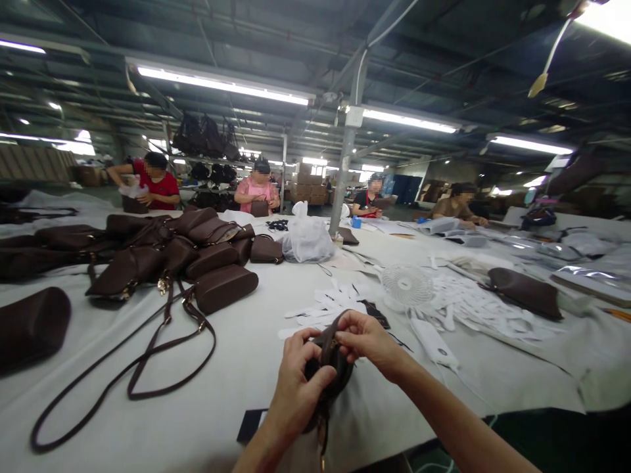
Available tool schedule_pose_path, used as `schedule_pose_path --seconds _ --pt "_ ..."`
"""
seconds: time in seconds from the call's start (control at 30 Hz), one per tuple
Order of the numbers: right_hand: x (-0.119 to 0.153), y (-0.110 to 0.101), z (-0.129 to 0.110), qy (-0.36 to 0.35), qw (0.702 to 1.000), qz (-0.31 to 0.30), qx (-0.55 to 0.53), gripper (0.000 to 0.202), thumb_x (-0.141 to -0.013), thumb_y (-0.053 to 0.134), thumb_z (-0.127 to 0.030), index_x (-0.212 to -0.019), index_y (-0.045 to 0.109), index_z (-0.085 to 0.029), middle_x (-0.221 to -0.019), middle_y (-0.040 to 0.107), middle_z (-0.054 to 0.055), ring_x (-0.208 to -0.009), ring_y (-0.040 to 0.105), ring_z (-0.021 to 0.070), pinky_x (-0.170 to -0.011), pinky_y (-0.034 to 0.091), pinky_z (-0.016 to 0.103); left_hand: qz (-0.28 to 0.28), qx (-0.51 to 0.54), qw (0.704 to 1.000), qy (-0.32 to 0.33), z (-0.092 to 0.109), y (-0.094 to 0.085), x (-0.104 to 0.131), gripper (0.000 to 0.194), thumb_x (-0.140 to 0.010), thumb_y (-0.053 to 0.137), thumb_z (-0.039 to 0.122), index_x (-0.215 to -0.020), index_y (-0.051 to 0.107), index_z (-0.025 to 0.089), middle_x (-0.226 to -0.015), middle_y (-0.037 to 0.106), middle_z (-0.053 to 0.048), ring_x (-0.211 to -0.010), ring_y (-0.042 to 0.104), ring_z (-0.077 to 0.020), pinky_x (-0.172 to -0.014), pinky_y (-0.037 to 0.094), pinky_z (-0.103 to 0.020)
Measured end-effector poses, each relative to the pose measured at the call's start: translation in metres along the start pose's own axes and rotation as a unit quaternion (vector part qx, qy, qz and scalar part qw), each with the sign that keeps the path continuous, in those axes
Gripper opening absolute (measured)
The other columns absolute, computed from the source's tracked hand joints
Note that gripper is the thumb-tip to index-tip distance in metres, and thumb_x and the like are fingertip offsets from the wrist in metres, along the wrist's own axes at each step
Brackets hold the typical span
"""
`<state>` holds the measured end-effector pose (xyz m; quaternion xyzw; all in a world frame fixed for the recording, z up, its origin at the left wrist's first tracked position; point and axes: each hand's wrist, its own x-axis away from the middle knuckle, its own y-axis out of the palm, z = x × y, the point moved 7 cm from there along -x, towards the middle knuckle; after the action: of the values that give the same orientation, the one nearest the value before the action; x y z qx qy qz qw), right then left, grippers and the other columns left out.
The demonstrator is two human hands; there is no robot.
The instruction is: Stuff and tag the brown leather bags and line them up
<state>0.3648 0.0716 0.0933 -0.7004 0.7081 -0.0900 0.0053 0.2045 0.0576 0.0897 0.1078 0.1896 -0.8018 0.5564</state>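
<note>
A small dark brown bag (pixel 340 376) is held between my two hands near the table's front edge. My left hand (pixel 298 381) is closed round its left side, with the thumb over the top. On the right, the fingers of my right hand (pixel 362 338) pinch the bag's upper edge by a small metal piece. A strap with a metal clip hangs below the bag. White paper strips (pixel 328 305) and a small black item (pixel 375 314) lie just beyond my hands.
Many brown bags (pixel 221 289) with long straps are piled at left on the white table (pixel 197 420). A white handheld fan (pixel 407 286) lies right of my hands, near more white strips. A post (pixel 342 177) rises behind a plastic bag (pixel 308 242). Several people work across the table.
</note>
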Motion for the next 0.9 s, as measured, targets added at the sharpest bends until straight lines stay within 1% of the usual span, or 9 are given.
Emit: schedule_pose_path --seconds 0.07,0.17,0.3,0.4,0.53,0.63,0.73,0.83,0.9 --pt "0.000 -0.003 0.001 0.004 1.000 -0.005 -0.011 0.035 -0.061 0.077 -0.038 -0.076 0.053 -0.018 -0.060 0.062 -0.004 -0.053 0.058 0.0092 -0.046 0.045 0.019 0.004 0.014 1.000 0.019 -0.002 0.003 0.003 0.008 -0.078 0.058 0.018 -0.072 0.053 0.020 -0.120 0.052 -0.009 -0.119 0.044 -0.0286 -0.103 0.034 -0.046" --pt "0.001 -0.005 0.002 0.002 0.999 -0.023 -0.029 0.039 -0.060 0.080 -0.040 -0.075 0.052 -0.017 -0.059 0.062 -0.004 -0.052 0.056 0.0084 -0.046 0.044 0.019 0.005 0.015 0.998 0.062 -0.008 0.008 0.009 0.007 -0.087 0.050 0.025 -0.082 0.052 0.021 -0.126 0.047 -0.011 -0.121 0.044 -0.0280 -0.101 0.036 -0.046" --pt "0.001 -0.005 0.003 -0.004 0.998 -0.038 -0.052 0.043 -0.058 0.082 -0.044 -0.074 0.051 -0.017 -0.057 0.060 -0.005 -0.050 0.054 0.0075 -0.045 0.043 0.019 0.026 -0.028 0.992 0.119 -0.011 0.008 0.013 0.008 -0.091 0.045 0.024 -0.091 0.053 0.021 -0.133 0.042 -0.013 -0.126 0.041 -0.0280 -0.102 0.037 -0.046" --pt "0.001 -0.005 0.005 -0.004 0.996 -0.043 -0.072 0.044 -0.058 0.083 -0.043 -0.073 0.050 -0.018 -0.057 0.059 -0.006 -0.049 0.053 0.0068 -0.046 0.042 0.019 0.035 -0.065 0.984 0.162 -0.005 0.007 0.013 0.008 -0.092 0.045 0.020 -0.094 0.053 0.020 -0.127 0.047 -0.013 -0.124 0.045 -0.0266 -0.100 0.041 -0.043" --pt "0.003 -0.007 0.006 0.005 0.997 -0.032 -0.070 0.045 -0.056 0.083 -0.044 -0.074 0.050 -0.018 -0.057 0.058 -0.006 -0.049 0.053 0.0072 -0.046 0.042 0.019 0.035 -0.128 0.962 0.237 0.009 0.008 0.015 0.007 -0.092 0.048 0.019 -0.095 0.054 0.020 -0.112 0.058 -0.011 -0.107 0.056 -0.0241 -0.090 0.047 -0.039" --pt "0.004 -0.008 0.006 0.006 0.998 -0.026 -0.065 0.045 -0.056 0.083 -0.043 -0.075 0.051 -0.018 -0.056 0.057 -0.007 -0.048 0.053 0.0071 -0.046 0.042 0.019 0.025 -0.171 0.944 0.281 0.015 0.011 0.018 0.014 -0.092 0.048 0.020 -0.103 0.056 0.021 -0.106 0.065 -0.010 -0.108 0.058 -0.0262 -0.089 0.047 -0.041" --pt "0.005 -0.007 0.005 0.004 0.998 -0.027 -0.064 0.042 -0.058 0.081 -0.042 -0.075 0.051 -0.018 -0.055 0.057 -0.007 -0.048 0.052 0.0065 -0.046 0.042 0.019 0.005 -0.208 0.939 0.273 0.016 0.013 0.016 0.017 -0.093 0.046 0.021 -0.106 0.057 0.020 -0.110 0.067 -0.011 -0.115 0.055 -0.0282 -0.092 0.046 -0.044" --pt "0.004 0.000 0.003 -0.001 0.998 -0.035 -0.054 0.040 -0.060 0.079 -0.041 -0.075 0.050 -0.018 -0.054 0.058 -0.007 -0.046 0.053 0.0067 -0.045 0.043 0.019 -0.002 -0.222 0.944 0.245 0.013 0.011 0.012 0.018 -0.094 0.046 0.024 -0.104 0.060 0.018 -0.112 0.066 -0.013 -0.115 0.055 -0.0292 -0.091 0.047 -0.046" --pt "0.003 0.006 0.000 -0.010 0.998 -0.044 -0.037 0.038 -0.062 0.077 -0.041 -0.076 0.050 -0.018 -0.051 0.058 -0.008 -0.044 0.052 0.0068 -0.044 0.043 0.019 -0.009 -0.211 0.949 0.234 0.009 0.009 0.010 0.018 -0.093 0.046 0.024 -0.103 0.061 0.018 -0.115 0.065 -0.014 -0.113 0.056 -0.0293 -0.092 0.047 -0.046"
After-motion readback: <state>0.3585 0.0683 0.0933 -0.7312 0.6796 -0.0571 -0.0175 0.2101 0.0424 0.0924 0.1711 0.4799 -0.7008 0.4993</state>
